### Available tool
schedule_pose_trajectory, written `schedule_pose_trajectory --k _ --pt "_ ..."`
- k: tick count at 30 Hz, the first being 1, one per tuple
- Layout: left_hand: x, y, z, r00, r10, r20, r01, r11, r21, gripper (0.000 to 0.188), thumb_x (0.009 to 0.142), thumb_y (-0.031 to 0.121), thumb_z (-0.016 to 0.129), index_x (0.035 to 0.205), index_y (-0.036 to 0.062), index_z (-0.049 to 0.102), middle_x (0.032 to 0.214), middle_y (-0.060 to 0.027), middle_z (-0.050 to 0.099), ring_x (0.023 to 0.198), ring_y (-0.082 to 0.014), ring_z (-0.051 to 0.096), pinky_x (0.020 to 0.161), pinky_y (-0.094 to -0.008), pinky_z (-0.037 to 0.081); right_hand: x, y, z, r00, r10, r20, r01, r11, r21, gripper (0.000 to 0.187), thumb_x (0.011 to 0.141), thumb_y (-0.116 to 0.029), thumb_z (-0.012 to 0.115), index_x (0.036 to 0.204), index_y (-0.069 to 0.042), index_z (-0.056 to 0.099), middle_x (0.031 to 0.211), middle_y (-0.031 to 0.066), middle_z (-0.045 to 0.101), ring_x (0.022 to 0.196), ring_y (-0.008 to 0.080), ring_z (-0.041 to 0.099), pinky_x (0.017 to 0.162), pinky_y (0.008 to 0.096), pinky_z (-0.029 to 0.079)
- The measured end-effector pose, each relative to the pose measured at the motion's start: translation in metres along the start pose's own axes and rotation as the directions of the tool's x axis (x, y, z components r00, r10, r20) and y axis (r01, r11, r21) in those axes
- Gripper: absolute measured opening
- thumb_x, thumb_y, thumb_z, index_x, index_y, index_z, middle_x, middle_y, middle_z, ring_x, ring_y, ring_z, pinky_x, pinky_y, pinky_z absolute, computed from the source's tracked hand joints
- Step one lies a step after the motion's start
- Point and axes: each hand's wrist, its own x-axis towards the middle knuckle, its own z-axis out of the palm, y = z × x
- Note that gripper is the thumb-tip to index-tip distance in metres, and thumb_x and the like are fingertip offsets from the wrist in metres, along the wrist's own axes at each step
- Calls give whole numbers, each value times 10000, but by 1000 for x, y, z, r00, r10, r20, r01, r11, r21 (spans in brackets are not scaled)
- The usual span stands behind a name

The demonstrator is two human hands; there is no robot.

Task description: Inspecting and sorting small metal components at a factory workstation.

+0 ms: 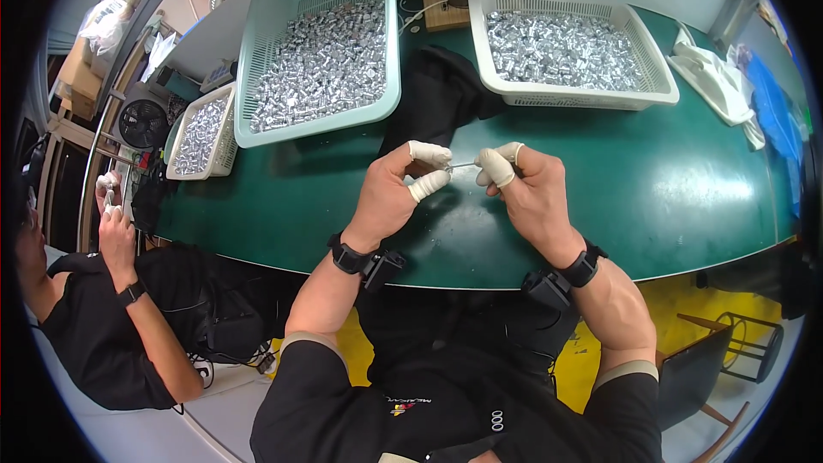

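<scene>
Both of my hands are raised over the near middle of the green table, with white finger covers on thumbs and fingertips. Between thumb and finger, my left hand (pixel 390 193) pinches something mostly hidden by the fingertips, perhaps a small metal part. My right hand (pixel 533 193) grips a thin metal rod (pixel 464 165), whose end reaches across to the left fingertips. Beyond my hands stand a large pale green basket (pixel 393 60) and a white basket (pixel 591 101), both holding many small silvery metal parts.
On the green table (pixel 634 197), a smaller cream basket (pixel 225 150) of metal parts stands at the left. Black cloth (pixel 437 90) lies between the larger baskets. White cloth (pixel 711 77) and blue plastic (pixel 771 111) are at the right. A co-worker (pixel 111 326) sits at left; a chair (pixel 694 377) stands behind right.
</scene>
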Motion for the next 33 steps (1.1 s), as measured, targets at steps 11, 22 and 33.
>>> schedule_pose_trajectory --k 11,22,33 --pt "-7 8 -45 969 50 -240 -20 992 126 185 894 45 742 1069 6 696 1012 -39 734 923 -104 675 859 -250 524 7 -2 -12 988 14 -155 17 980 196 259 1022 -256 605 948 -29 703 751 -1 666 642 31 565 573 189 416" --pt "-33 -3 -71 985 144 -98 -26 677 736 212 811 -1 750 1014 47 712 857 -101 630 742 -246 637 708 -328 507 1 -6 -10 996 -7 -90 25 979 203 254 1011 -263 621 955 -32 709 755 -6 664 645 35 571 576 190 419" --pt "-23 6 -45 985 -128 -115 138 987 79 175 884 21 746 1053 16 701 990 -28 711 869 -110 657 782 -258 522 0 -5 -7 987 -128 -97 142 976 164 190 975 -179 667 900 -9 707 731 7 668 647 57 587 577 213 447"
